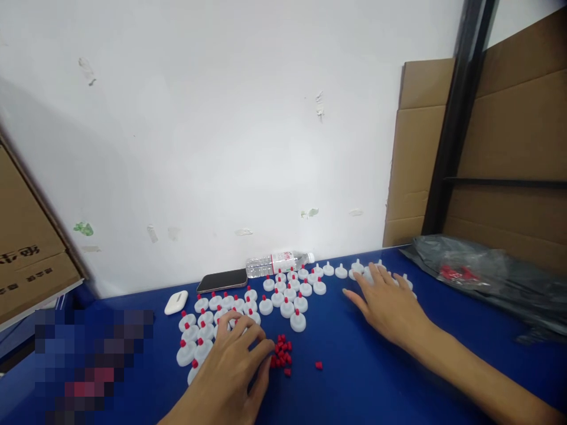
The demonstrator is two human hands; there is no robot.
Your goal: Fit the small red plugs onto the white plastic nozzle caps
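Observation:
My left hand is bent over the left group of white nozzle lids, most of them topped with small red caps. Its thumb and index finger come together beside a loose pile of red caps; whatever lies between them is hidden. To the right, my right hand reaches with spread fingers over white lids that have bare nozzles. It partly covers them, and I cannot tell whether it touches them. One single red cap lies apart from the pile.
Along the wall lie a phone, a white earphone case and a water bottle on its side. A grey plastic bag with a clear bag of red pieces sits right on the blue table. Cardboard leans behind.

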